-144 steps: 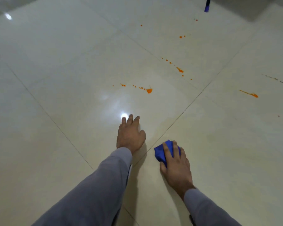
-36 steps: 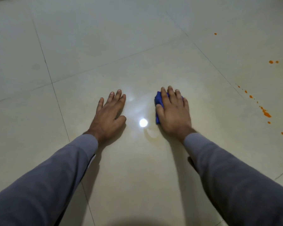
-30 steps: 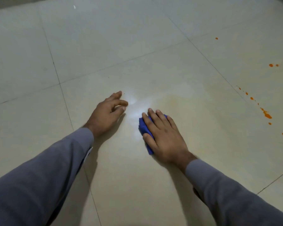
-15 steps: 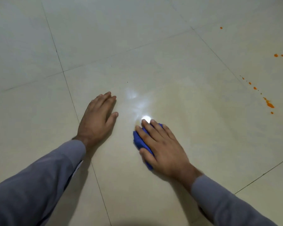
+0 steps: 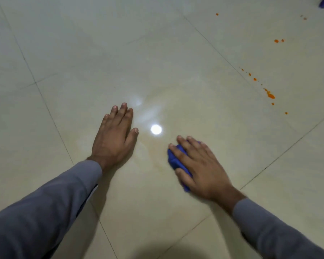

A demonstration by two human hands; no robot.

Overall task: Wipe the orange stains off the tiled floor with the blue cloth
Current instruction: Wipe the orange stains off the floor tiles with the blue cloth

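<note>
Wiping near centre tile: right hand (image 5: 200,165) lies flat, fingers straight, pressing the blue cloth (image 5: 176,161) onto the tiled floor (image 5: 176,62), cloth bunched under the palm and showing at the hand's 9 o'clock edge. Left hand (image 5: 114,139) is spread flat on the floor as a brace, holding nothing, well apart at 9 o'clock from the cloth. Versus half a second ago the cloth hand has slid toward 3 o'clock, away from the left hand; a faint yellowish smear (image 5: 157,161) now shows between the two hands, so I'd say residue is being spread thin, not fully lifted. The orange drops seen on this tile about five seconds ago are gone. Orange stains (image 5: 269,94) remain on the next tile at 2 o'clock, more spots (image 5: 278,41) at 1 o'clock. Task partly done; next pass likely goes there.
</note>
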